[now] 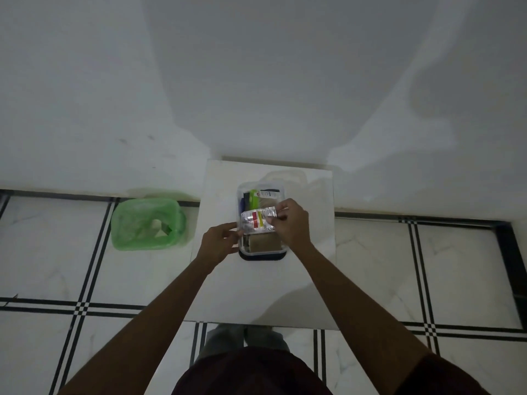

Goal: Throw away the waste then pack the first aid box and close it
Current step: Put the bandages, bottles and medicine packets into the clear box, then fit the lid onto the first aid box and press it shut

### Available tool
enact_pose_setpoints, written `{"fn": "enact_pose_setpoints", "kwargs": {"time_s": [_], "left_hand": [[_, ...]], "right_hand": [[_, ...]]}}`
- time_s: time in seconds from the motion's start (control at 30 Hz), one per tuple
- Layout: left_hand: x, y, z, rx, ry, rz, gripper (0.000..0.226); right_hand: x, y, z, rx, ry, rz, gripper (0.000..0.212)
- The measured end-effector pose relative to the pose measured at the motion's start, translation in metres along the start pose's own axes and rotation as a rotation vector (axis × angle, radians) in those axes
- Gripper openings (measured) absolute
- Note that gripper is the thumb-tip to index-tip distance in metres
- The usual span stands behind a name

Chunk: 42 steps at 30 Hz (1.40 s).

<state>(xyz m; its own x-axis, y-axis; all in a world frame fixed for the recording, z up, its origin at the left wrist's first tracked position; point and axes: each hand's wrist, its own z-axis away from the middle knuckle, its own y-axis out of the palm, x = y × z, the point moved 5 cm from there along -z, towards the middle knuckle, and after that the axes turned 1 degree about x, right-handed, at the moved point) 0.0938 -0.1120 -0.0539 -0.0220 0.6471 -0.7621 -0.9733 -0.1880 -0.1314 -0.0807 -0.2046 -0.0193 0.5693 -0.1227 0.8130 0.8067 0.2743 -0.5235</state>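
Observation:
A clear plastic first aid box (281, 250) stands on a small white table (308, 280), resting on what looks like its dark blue lid (261, 257). Inside lie a green item (253, 197), a tube (269, 193) and a tan pack (263, 243). My right hand (292, 223) pinches the right edge of silver medicine strips (258, 222) over the box's middle. My left hand (221, 242) holds the strips' left lower corner at the box's left wall.
A bin with a green liner (148, 223) stands on the tiled floor left of the table, something pale inside it. A white wall rises right behind the table. My legs are at the table's near edge.

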Motion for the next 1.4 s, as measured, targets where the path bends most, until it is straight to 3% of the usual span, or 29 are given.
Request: {"fn": "enact_pose_setpoints", "kwargs": {"time_s": [0.3,0.43,0.53,0.63,0.73,0.83,0.97,1.07,1.23,1.33,1.4], "left_hand": [[-0.006,0.003,-0.002,-0.027,0.042,-0.165,0.048],[-0.011,0.007,-0.007,0.047,0.016,-0.174,0.047],[-0.020,0.009,-0.006,0.046,0.087,-0.245,0.037],[-0.024,0.006,-0.001,0.026,0.168,-0.328,0.033],[-0.020,-0.009,0.005,-0.002,0.232,-0.351,0.036],[-0.016,-0.025,0.007,-0.020,0.250,-0.378,0.039],[-0.007,-0.037,0.010,-0.018,0.211,-0.383,0.038],[-0.002,-0.039,0.012,-0.009,0.208,-0.367,0.039],[-0.003,-0.032,0.011,0.006,0.247,-0.356,0.040],[-0.004,-0.028,0.012,0.007,0.242,-0.324,0.040],[-0.004,-0.028,0.011,0.001,0.242,-0.325,0.041]], "right_hand": [[0.004,0.016,0.004,-0.082,-0.091,0.573,0.028],[0.002,-0.003,0.000,-0.138,0.016,0.370,0.020],[-0.025,-0.029,-0.004,-0.295,0.314,0.103,0.014],[-0.063,-0.025,-0.004,-0.134,0.481,0.106,0.020],[-0.083,-0.005,-0.002,0.063,0.507,0.138,0.023],[-0.092,0.013,-0.003,0.063,0.518,0.185,0.043],[-0.087,0.031,-0.010,0.120,0.601,0.352,0.053],[-0.073,0.033,-0.011,0.151,0.662,0.319,0.049],[-0.067,0.037,-0.008,0.039,0.655,0.180,0.049],[-0.068,0.039,-0.007,0.103,0.679,0.294,0.031],[-0.068,0.040,-0.008,0.141,0.677,0.290,0.032]]}}
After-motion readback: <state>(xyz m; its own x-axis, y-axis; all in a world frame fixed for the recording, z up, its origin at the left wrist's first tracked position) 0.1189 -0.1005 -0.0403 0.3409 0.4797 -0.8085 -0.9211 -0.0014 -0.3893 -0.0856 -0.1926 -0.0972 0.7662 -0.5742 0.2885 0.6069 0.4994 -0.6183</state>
